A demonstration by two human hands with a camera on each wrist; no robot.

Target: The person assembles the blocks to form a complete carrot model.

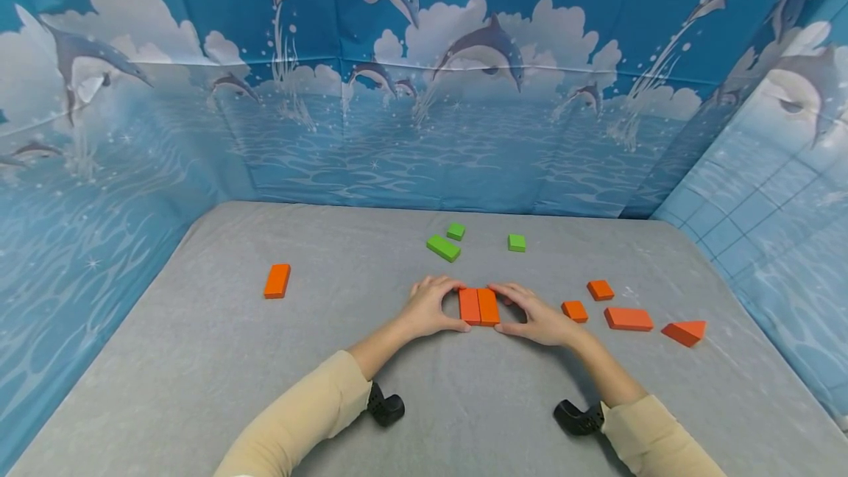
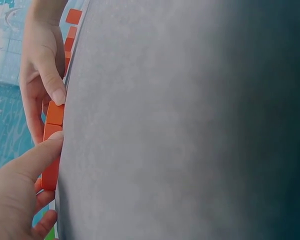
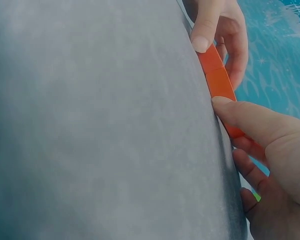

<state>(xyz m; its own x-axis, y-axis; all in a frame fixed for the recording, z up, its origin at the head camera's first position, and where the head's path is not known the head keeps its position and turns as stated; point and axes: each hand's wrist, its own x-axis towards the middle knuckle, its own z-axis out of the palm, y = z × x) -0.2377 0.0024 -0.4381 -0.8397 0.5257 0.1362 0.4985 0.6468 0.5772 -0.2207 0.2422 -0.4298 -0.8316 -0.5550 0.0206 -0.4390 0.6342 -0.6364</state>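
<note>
Two flat rectangular toy blocks lie side by side on the grey cloth in the head view, long edges together. The left one is a red-orange block (image 1: 469, 307); the other is a slightly lighter orange block (image 1: 489, 307). My left hand (image 1: 429, 308) pinches the red-orange block, thumb at its near end and index finger at its far end. From the other side, my right hand (image 1: 539, 316) grips the orange block the same way. Both wrist views show the thumbs on the near ends, while the far fingertips are partly hidden behind the blocks.
A single orange block (image 1: 277, 281) lies far left. Green blocks (image 1: 443, 247) lie beyond the hands, a small green square (image 1: 517, 243) among them. To the right are small orange squares (image 1: 601, 290), a red-orange rectangle (image 1: 629, 319) and a triangular block (image 1: 685, 332). Dolphin-printed curtains border the table.
</note>
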